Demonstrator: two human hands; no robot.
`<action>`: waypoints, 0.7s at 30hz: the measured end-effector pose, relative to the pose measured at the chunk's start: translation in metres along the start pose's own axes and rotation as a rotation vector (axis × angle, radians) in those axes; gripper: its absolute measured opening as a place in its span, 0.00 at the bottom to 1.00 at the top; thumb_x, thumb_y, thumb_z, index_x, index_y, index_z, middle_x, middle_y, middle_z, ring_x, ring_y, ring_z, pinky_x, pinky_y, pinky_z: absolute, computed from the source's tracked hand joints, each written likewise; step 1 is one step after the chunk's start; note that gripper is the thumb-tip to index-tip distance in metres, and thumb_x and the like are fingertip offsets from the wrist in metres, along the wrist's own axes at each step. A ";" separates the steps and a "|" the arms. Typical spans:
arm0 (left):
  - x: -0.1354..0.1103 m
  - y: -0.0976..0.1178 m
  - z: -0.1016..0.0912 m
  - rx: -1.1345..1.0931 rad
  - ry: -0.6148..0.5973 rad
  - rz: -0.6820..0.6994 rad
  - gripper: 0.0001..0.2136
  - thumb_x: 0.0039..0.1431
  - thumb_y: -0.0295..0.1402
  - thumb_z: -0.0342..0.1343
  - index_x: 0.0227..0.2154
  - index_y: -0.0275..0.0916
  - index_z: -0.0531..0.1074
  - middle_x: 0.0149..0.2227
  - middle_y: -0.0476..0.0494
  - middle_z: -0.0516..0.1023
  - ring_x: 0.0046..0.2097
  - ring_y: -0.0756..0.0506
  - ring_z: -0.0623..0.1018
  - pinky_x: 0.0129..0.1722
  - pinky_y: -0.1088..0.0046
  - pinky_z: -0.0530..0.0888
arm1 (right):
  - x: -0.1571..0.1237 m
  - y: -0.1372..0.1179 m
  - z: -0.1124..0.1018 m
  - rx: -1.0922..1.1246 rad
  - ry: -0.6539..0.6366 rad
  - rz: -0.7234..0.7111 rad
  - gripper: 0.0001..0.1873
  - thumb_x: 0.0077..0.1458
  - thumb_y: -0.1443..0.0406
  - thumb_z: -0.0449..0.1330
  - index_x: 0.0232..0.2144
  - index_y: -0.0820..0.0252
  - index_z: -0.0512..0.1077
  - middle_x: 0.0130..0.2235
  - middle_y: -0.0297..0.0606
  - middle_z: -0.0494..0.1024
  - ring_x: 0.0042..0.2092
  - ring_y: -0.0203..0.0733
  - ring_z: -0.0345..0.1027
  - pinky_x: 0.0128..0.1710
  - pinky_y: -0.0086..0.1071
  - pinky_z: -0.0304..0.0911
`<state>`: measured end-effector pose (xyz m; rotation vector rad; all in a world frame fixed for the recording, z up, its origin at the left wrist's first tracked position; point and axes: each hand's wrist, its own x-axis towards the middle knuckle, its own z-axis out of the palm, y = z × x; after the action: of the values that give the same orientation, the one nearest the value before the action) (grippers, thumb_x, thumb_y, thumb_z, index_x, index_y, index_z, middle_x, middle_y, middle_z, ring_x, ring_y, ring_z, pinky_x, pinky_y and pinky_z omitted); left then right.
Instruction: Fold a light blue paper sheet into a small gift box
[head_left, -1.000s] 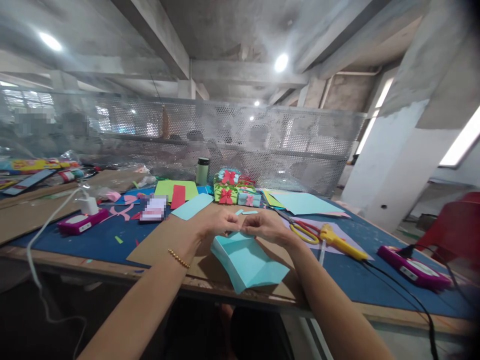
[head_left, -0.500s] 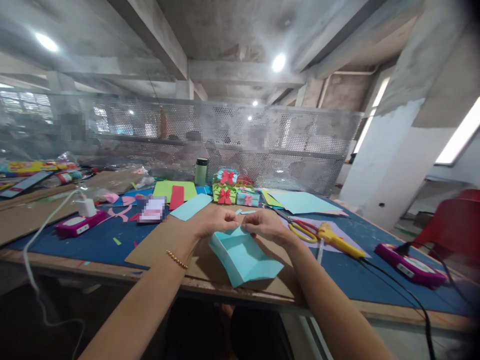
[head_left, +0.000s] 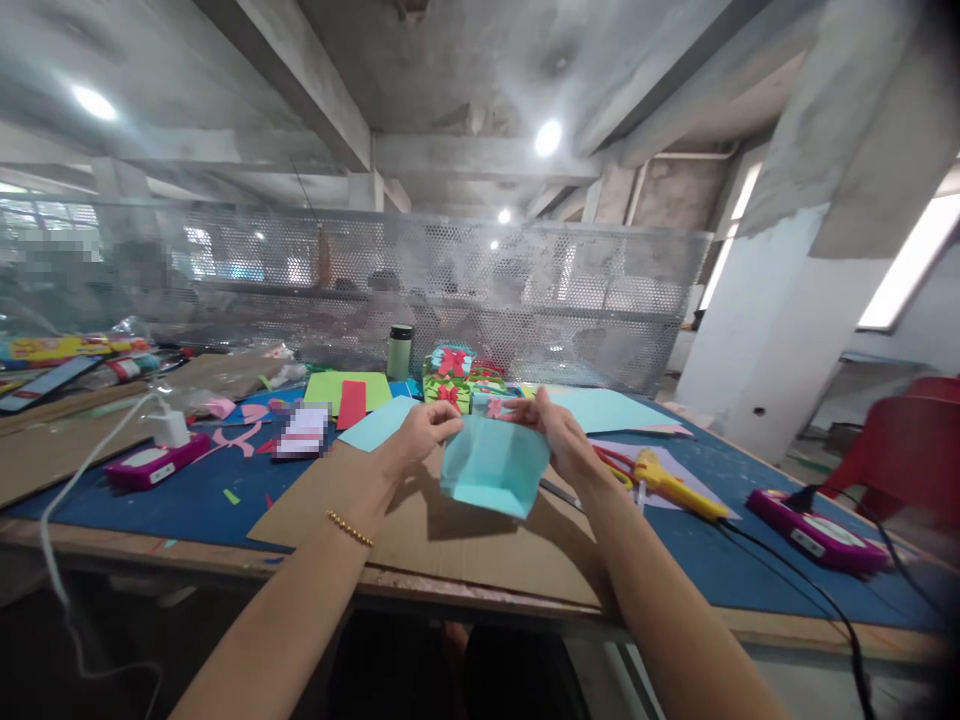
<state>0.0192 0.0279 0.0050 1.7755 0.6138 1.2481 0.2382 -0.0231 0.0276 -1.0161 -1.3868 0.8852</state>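
Note:
A folded light-blue paper piece [head_left: 491, 465] is held up above the brown cardboard sheet [head_left: 465, 545]. My left hand [head_left: 420, 432] pinches its upper left edge with closed fingers. My right hand [head_left: 555, 430] grips its upper right corner, fingers closed on the paper. The piece hangs tilted toward me, clear of the table.
Small paper gift boxes with red bows [head_left: 454, 378] and a green flask [head_left: 399, 352] stand behind. Yellow-handled scissors and a glue gun [head_left: 664, 480] lie to the right, with a magenta device [head_left: 817, 535] and cable. Another magenta device [head_left: 146, 465], coloured paper sheets and a mesh screen [head_left: 375, 290].
Both hands have lifted the light-blue paper off the cardboard and turned it upright; earlier it lay on the board with my fingers working at its far edge.

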 end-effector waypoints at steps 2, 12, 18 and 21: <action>0.004 -0.003 -0.001 -0.004 0.119 0.022 0.10 0.49 0.38 0.59 0.24 0.37 0.69 0.22 0.53 0.66 0.25 0.52 0.65 0.26 0.77 0.63 | 0.005 0.002 -0.006 0.056 0.093 0.003 0.33 0.57 0.38 0.45 0.37 0.58 0.75 0.31 0.42 0.79 0.32 0.44 0.72 0.34 0.36 0.67; 0.003 -0.011 0.003 0.001 0.157 -0.055 0.13 0.48 0.43 0.60 0.24 0.37 0.69 0.20 0.54 0.67 0.21 0.52 0.67 0.21 0.76 0.65 | 0.010 0.030 0.001 -0.358 0.151 -0.114 0.17 0.44 0.52 0.64 0.27 0.60 0.73 0.26 0.34 0.75 0.30 0.41 0.65 0.28 0.30 0.59; -0.002 -0.015 0.004 0.025 -0.029 -0.159 0.14 0.49 0.42 0.59 0.20 0.36 0.70 0.17 0.53 0.65 0.20 0.52 0.66 0.21 0.78 0.61 | 0.011 0.031 -0.003 -0.531 0.180 -0.163 0.15 0.48 0.54 0.59 0.22 0.60 0.69 0.22 0.31 0.68 0.27 0.37 0.59 0.25 0.28 0.53; -0.001 -0.018 0.002 0.041 -0.007 -0.215 0.14 0.48 0.39 0.57 0.15 0.38 0.63 0.15 0.55 0.61 0.20 0.53 0.63 0.20 0.78 0.58 | 0.011 0.030 -0.002 -0.562 0.184 -0.185 0.15 0.49 0.54 0.57 0.19 0.58 0.66 0.21 0.30 0.64 0.27 0.37 0.57 0.24 0.28 0.51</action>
<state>0.0221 0.0354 -0.0111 1.6963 0.8088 1.0888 0.2432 -0.0029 0.0033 -1.3235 -1.5758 0.2525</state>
